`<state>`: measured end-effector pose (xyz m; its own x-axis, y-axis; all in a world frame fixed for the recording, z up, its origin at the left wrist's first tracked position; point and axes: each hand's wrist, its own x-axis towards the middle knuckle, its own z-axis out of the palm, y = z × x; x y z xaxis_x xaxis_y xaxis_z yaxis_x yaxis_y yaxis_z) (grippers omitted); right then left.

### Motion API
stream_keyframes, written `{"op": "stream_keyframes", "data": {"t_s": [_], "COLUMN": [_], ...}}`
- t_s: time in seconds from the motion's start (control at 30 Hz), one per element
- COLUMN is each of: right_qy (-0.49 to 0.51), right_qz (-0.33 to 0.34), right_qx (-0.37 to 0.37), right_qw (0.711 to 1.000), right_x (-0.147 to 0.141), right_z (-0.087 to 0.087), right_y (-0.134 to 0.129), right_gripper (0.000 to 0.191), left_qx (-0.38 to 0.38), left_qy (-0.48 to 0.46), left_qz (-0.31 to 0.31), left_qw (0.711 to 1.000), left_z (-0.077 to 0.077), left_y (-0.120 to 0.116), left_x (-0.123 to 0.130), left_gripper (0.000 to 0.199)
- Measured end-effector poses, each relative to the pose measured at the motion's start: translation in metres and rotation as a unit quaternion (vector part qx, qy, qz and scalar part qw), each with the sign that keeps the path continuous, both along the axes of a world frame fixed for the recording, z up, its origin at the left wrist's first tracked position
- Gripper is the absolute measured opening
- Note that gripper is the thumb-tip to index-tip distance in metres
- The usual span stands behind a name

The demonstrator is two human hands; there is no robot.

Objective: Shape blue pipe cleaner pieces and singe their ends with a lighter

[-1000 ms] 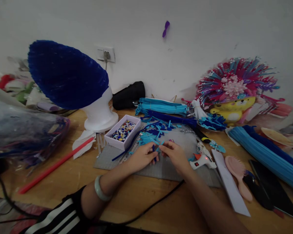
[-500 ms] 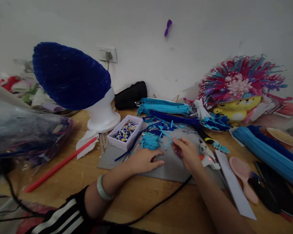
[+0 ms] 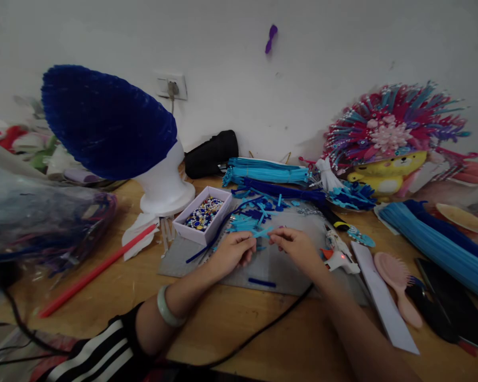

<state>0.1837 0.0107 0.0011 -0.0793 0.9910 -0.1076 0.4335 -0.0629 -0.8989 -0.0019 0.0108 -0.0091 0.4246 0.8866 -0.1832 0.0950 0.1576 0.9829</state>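
Light blue fuzzy pieces (image 3: pixel 263 232) span the gap between my two hands, above a grey board (image 3: pixel 239 274). My left hand (image 3: pixel 235 252) is closed, its thumb and fingers pinched on a light blue piece. The fingertips of my right hand (image 3: pixel 292 244) are pinched at the other side of the light blue pieces. Behind the hands lie a light blue pile (image 3: pixel 241 222) and dark blue cut pieces (image 3: pixel 267 203). A short dark blue strip (image 3: pixel 262 283) rests on the board's front part. The exact grip at the fingertips is small and blurred.
Left of the board stand a bead box (image 3: pixel 193 232) and a white foam head (image 3: pixel 165 183) with a dark blue fan-shaped piece (image 3: pixel 111 124). A glue gun (image 3: pixel 341 260), white strip (image 3: pixel 384 297) and pink brush (image 3: pixel 396 276) lie right. A black cable (image 3: pixel 258 334) crosses the front.
My left hand has closed from a spread pose and moved up. My right hand has shifted slightly left, bringing the light blue piece beside my left fingers. A dark blue strip now shows on the board.
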Motion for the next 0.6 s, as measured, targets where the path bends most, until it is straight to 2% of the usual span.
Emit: {"op": "stream_keyframes", "data": {"t_s": [0.07, 0.17, 0.23, 0.33, 0.43, 0.6], "right_qy": [-0.072, -0.15, -0.212, -0.336, -0.391, -0.403], "right_qz": [0.032, 0.096, 0.079, -0.012, -0.073, -0.06], "right_qx": [0.02, 0.101, 0.139, 0.082, 0.0, -0.059], "right_qw": [0.997, 0.979, 0.964, 0.938, 0.918, 0.911], "right_x": [0.002, 0.007, 0.013, 0.026, 0.034, 0.03], "right_z": [0.001, 0.006, 0.011, 0.017, 0.015, 0.005], "right_y": [-0.002, -0.005, -0.005, -0.004, -0.003, -0.002], "right_gripper": [0.016, 0.015, 0.025, 0.046, 0.041, 0.028], "left_qx": [0.036, 0.092, 0.102, 0.108, 0.122, 0.144], "left_qy": [-0.011, -0.013, -0.008, 0.01, 0.039, 0.073], "left_qz": [0.022, 0.042, 0.052, 0.064, 0.068, 0.053], "left_qw": [0.999, 0.995, 0.993, 0.992, 0.989, 0.985], "left_z": [0.001, 0.002, 0.001, -0.001, -0.003, -0.001], "left_y": [0.0, 0.001, 0.002, 0.003, 0.004, 0.003], "left_x": [-0.003, -0.005, -0.005, -0.004, -0.003, -0.003], "left_gripper": [0.036, 0.039, 0.041, 0.038, 0.035, 0.033]}}
